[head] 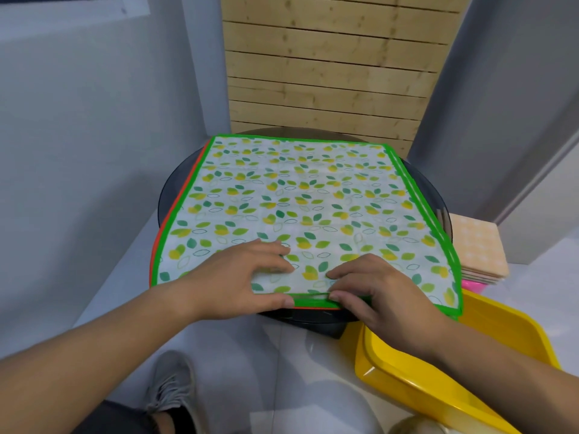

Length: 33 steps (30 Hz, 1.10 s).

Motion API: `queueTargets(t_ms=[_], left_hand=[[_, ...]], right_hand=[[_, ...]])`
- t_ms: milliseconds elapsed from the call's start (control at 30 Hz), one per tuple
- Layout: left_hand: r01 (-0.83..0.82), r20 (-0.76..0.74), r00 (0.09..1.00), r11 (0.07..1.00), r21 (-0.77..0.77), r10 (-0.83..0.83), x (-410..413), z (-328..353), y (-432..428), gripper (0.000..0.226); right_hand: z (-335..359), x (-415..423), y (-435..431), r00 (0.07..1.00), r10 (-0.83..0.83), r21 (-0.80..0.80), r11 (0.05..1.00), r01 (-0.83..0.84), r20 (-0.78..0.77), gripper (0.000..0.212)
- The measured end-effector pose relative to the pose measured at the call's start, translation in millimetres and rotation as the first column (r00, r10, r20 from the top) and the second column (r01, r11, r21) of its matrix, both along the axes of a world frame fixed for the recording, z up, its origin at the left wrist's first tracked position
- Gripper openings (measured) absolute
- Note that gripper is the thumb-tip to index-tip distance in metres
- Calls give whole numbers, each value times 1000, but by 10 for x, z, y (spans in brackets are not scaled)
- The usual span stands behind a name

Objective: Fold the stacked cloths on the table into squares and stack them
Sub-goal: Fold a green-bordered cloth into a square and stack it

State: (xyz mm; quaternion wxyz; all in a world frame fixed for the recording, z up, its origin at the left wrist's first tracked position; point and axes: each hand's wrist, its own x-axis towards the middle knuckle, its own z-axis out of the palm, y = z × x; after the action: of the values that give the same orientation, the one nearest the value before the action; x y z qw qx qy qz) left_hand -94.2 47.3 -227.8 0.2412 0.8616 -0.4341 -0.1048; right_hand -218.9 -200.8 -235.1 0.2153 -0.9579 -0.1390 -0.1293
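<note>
Left hand (247, 277) and right hand (369, 289) are set close together at the near hem of the leaf-print cloth (297, 195). On each, the fingers are laid on top and the thumb is tucked at the green border, so the hem is pinched. The cloth is spread flat, covering most of the round dark counter (175, 186). An orange-edged cloth (316, 305) is seen directly beneath it, showing along the left and near sides. A yellow tub (501, 333) is noted near-right, below counter level. A stack of folded peach cloths (479, 245) is seen just beyond the tub.
</note>
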Motion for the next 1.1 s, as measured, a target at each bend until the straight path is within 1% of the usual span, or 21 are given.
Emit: queueTargets(t_ms=[133,200,300,333,367,433,467,533,600,667,733,800,833,933,1000,1067,1100], left_hand=[[-20,-14,1000,998,-63,20,12,69,-16,70],[-36,-11,999,997,-68,35,26,129,-18,67],[-30,21,999,998,-47,31,62,276,-30,63],[-21,32,999,999,-39,22,85,345,-43,59],[-17,33,999,999,-38,18,116,419,-51,51],[-18,24,1000,998,-64,19,206,579,-82,25],[-22,29,999,996,-92,24,251,667,-108,17],[-56,35,997,990,-126,61,378,836,-183,14],[-103,69,992,989,-108,110,537,1000,-290,14],[-107,157,981,993,-52,114,726,1152,-437,11],[-107,240,967,993,59,89,901,1305,-592,8],[-126,282,957,977,174,73,1068,1434,-748,9],[-138,298,952,969,206,72,1156,1478,-831,9],[-181,340,935,958,221,99,1397,1472,-1045,9],[-227,354,925,950,213,141,1545,1336,-1114,11],[-291,353,911,940,178,215,1704,1112,-1133,16],[-327,340,903,934,147,262,1783,985,-1131,20]], right_hand=[[73,25,36,998,-53,39,998,52,36,27],[148,53,49,991,-85,21,996,83,106,23],[286,132,59,965,-78,-74,992,100,250,26],[326,172,52,955,-75,-100,989,107,286,29],[370,218,44,945,-77,-120,985,121,317,31],[460,327,5,925,-86,-143,979,148,370,30],[516,384,-21,916,-86,-149,977,155,392,29],[638,525,-70,897,-83,-161,973,168,434,29],[759,698,-126,882,-97,-177,964,198,461,27],[850,882,-196,873,-130,-206,946,252,470,22],[910,1058,-274,868,-158,-250,920,303,470,18],[962,1230,-363,874,-172,-281,903,324,454,18],[983,1329,-415,877,-177,-289,899,329,448,19],[996,1622,-569,884,-192,-333,875,352,427,21],[943,1812,-658,889,-231,-363,850,382,394,22],[844,1992,-735,889,-309,-330,846,419,338,23],[777,2082,-773,888,-361,-294,849,439,283,23]])
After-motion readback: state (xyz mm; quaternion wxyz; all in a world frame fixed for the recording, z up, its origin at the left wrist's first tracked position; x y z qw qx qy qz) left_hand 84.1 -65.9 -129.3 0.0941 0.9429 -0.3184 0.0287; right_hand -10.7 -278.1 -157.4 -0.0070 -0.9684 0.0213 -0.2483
